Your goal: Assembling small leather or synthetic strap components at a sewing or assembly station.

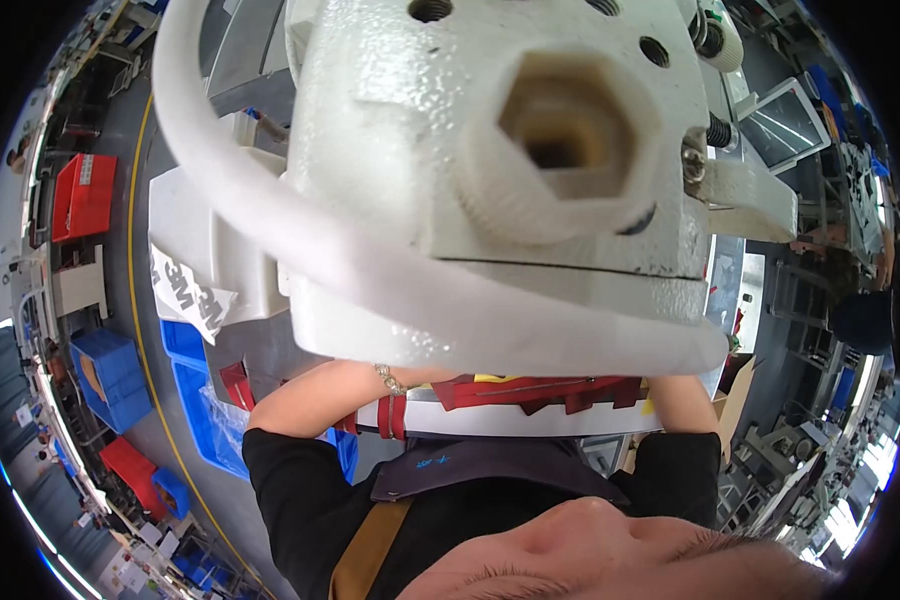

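Note:
A white sewing machine head [370, 180] fills the upper middle and hides most of what lies beneath it. My left forearm [315, 395] reaches under its near edge, with a bracelet or watch [388, 380] at the wrist. Only a sliver of my left hand [428, 376] shows beside red fabric; its fingers are hidden. My right forearm [685, 402] goes under the machine's right end, and the hand is out of sight. Between my arms, red fabric pieces with a zipper [540, 392] lie along the white table edge [500, 420]. Another red strip [392, 415] hangs over that edge at the left.
A thick white tube [260, 215] curves across the machine's front. Blue bins [195, 400], one with clear plastic, stand left of my arm. A cardboard box [735, 400] is by my right elbow. Red crates [85, 197] and a blue crate [112, 380] stand beyond the yellow floor line.

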Motion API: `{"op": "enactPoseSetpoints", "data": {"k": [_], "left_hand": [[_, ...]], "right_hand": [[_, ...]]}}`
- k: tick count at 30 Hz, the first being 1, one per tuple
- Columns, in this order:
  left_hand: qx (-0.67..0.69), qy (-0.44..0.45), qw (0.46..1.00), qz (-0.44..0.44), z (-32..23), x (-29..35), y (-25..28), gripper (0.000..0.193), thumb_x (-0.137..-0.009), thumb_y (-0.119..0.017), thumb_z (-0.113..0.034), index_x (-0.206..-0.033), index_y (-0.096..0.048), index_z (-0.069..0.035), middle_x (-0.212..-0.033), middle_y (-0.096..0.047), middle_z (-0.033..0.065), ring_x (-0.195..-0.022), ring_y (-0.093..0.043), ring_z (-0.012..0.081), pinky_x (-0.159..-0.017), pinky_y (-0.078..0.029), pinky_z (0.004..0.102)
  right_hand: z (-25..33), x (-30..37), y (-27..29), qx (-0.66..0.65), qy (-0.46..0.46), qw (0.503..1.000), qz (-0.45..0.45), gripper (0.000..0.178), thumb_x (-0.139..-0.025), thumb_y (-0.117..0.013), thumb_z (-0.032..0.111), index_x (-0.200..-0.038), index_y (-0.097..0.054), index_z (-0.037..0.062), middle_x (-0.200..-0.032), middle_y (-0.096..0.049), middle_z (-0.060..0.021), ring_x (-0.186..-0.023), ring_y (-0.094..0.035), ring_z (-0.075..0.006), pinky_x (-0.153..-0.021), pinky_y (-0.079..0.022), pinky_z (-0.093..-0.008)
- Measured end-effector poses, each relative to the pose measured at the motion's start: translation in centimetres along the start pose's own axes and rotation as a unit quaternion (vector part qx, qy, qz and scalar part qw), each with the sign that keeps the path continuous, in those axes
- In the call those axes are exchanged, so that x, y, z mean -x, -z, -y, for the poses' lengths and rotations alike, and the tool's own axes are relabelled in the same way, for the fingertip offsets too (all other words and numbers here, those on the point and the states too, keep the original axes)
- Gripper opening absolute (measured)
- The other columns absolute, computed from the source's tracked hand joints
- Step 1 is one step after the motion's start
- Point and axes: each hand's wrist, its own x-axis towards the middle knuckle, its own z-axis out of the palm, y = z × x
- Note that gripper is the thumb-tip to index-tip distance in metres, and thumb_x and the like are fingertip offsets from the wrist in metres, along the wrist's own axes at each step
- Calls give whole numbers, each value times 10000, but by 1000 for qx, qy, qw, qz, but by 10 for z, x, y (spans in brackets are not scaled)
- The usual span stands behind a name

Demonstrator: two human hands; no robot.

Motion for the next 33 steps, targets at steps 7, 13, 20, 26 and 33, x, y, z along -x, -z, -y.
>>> {"op": "enactPoseSetpoints", "data": {"k": [7,13,20,26,33], "left_hand": [[62,55,996,13,-3,1,-4,411,-903,-554,-328,-1192,-566,-36,-1190,-585,119,-1159,-528,235,-973,-409,361],[103,111,988,22,-10,7,-11,456,-876,-599,-365,-1213,-565,-61,-1236,-574,113,-1181,-520,226,-998,-389,364],[101,142,984,30,-10,12,-12,459,-873,-604,-367,-1217,-565,-65,-1239,-574,110,-1175,-523,225,-996,-390,363],[102,147,984,22,-14,12,-13,454,-875,-600,-361,-1218,-565,-66,-1234,-576,108,-1163,-529,224,-988,-396,362],[103,155,982,13,-14,8,-17,448,-878,-596,-355,-1219,-565,-66,-1227,-579,106,-1149,-535,223,-978,-402,360]], "right_hand": [[0,1,1,-25,3,999,-27,406,-776,-546,147,-1166,-623,63,-1245,-597,-100,-1194,-544,-259,-1007,-426,-431],[2,-1,7,-45,-1,998,-32,390,-789,-525,124,-1160,-628,62,-1237,-603,-99,-1197,-542,-253,-1009,-423,-432],[-1,-3,0,-43,-6,998,-34,392,-776,-534,75,-1155,-637,75,-1221,-615,-91,-1191,-549,-244,-1004,-428,-420],[1,4,-2,-22,-17,999,-25,400,-766,-533,28,-1147,-640,86,-1213,-620,-76,-1180,-557,-240,-989,-442,-413],[-1,3,-5,-15,-13,999,-43,386,-756,-547,17,-1123,-648,79,-1190,-631,-84,-1140,-583,-241,-952,-464,-402]]}}
